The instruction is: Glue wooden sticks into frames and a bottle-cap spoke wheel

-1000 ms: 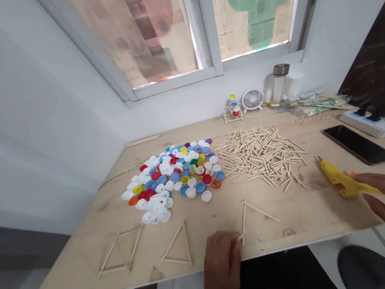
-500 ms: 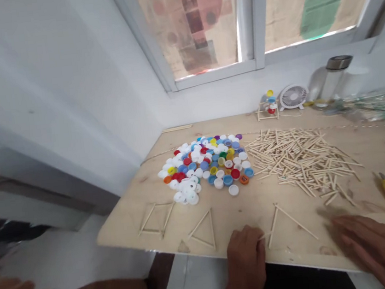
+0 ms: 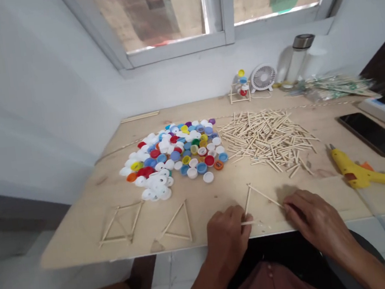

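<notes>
Both hands are at the near edge of the worktop (image 3: pixel 198 195), well to the near side of the heaps. The left hand (image 3: pixel 227 234) is curled, thumb and forefinger pinching the third stick (image 3: pixel 251 222) beside the near end of the left stick (image 3: pixel 247 201). The right hand (image 3: pixel 312 215) is bunched too; from here its thumb and forefinger seem to pinch the near, right end of the right stick (image 3: pixel 266 195).

Those left and right sticks meet at their far ends and spread toward the person, making a V that lies between the hands. The left stick runs almost straight near to far, and the left hand is closest to it; the right stick slants from the far tip down to the right, right at the other hand's fingertips. Everything turns on the V's near side: the third stick lies left to right there, its free end pointing toward the right hand, and there is a gap between that end and the right stick.

To the left lie a triangle (image 3: pixel 188 221) and, farther left, a square frame (image 3: pixel 116 239). The caps (image 3: pixel 175 156) and the stick pile (image 3: pixel 268 138) are on the far side. The glue gun (image 3: pixel 359 179) rests right of the right hand, near the phone (image 3: pixel 375 133).
</notes>
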Demonstrator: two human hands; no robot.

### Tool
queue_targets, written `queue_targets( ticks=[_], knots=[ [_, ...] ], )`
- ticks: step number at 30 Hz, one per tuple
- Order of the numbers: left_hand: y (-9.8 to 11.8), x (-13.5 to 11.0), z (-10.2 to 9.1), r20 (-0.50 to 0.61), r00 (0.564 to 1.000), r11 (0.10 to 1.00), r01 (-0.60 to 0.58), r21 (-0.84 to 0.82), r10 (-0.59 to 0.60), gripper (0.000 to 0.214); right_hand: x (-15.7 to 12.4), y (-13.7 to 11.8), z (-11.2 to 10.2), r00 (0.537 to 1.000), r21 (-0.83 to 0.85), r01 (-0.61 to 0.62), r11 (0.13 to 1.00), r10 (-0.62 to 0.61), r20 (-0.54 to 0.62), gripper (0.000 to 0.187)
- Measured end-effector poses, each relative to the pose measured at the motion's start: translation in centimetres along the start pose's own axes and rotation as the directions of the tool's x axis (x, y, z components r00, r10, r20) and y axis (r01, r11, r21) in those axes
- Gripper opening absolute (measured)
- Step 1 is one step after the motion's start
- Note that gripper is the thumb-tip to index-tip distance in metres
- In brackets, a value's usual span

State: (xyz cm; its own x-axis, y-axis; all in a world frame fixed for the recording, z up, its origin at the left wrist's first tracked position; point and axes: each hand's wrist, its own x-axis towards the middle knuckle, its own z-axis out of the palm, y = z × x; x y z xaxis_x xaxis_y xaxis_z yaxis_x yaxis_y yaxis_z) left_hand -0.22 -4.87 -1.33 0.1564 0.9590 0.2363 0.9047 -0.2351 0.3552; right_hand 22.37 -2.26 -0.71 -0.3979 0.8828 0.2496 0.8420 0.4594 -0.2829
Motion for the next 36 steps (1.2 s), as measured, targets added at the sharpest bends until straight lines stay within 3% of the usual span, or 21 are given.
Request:
queue_targets(
  ticks=[11, 15, 19, 29, 36],
  knots=[
    [0.5, 1.3, -0.2, 0.072, 0.996, 0.999, 0.046, -0.022, -0.045, 0.008, -0.5, -0.9, 0.3, 1.0, 0.043, -0.015, 0.999, 0.015, -0.002, 0.021],
    [-0.3, 0.7, -1.0, 0.155, 0.987, 0.988, 0.056, -0.144, -0.033, 0.018, -0.6, -0.7, 0.3, 1.0, 0.051, 0.006, 0.999, -0.006, -0.012, 0.019],
    [-1.0, 0.4, -1.7, 0.21, 0.977, 0.987, 0.058, -0.151, -0.025, 0.028, -0.5, -0.5, 0.1, 1.0, 0.049, 0.021, 0.999, -0.021, -0.001, 0.018],
    [-0.5, 0.2, -1.7, 0.177, 0.984, 0.99, 0.014, -0.143, 0.012, 0.026, -0.4, -0.8, 0.1, 0.997, 0.034, 0.024, 0.999, -0.026, 0.069, 0.019],
    [-0.7, -0.1, -1.6, 0.135, 0.991, 0.992, 0.0, -0.124, 0.017, 0.025, -0.4, -0.7, -0.1, 0.999, 0.073, 0.009, 0.997, -0.013, 0.053, 0.019]
  ],
)
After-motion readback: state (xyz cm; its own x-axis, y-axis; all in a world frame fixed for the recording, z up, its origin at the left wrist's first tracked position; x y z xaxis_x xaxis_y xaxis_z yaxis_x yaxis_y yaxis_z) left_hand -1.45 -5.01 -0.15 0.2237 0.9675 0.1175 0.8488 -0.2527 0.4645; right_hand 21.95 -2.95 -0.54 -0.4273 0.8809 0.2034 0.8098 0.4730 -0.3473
